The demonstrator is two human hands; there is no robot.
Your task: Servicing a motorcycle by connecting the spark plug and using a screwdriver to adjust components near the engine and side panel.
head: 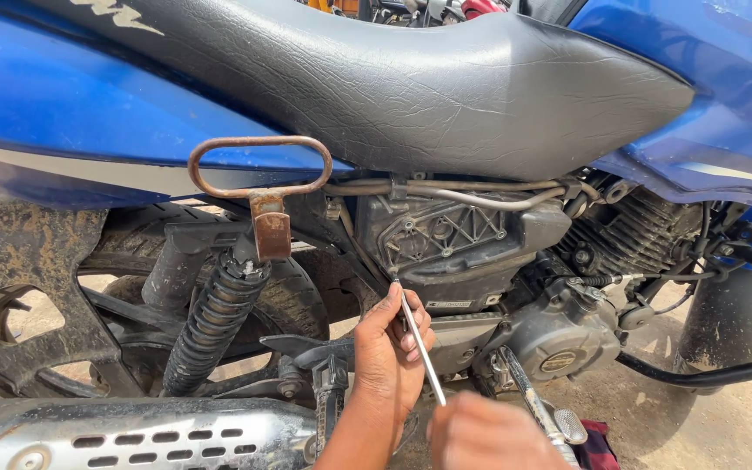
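Two hands hold a thin metal rod against the side of a blue motorcycle.

Nearest to the camera, the right hand [489, 435] is blurred and closed around the lower end of the metal rod [419, 344]. Just beyond it, the left hand [391, 352] pinches the middle of the rod between thumb and fingers, and the rod's tip touches the lower edge of the dark side cover [446, 239]. At the bottom left lies the silver exhaust pipe [132, 435], and beside the hands stands a footrest [328, 387]. Further up are the black shock spring [215, 318], the rusty grab handle [258, 165] and the engine [567, 322]. Farthest is the cracked black seat [411, 78].
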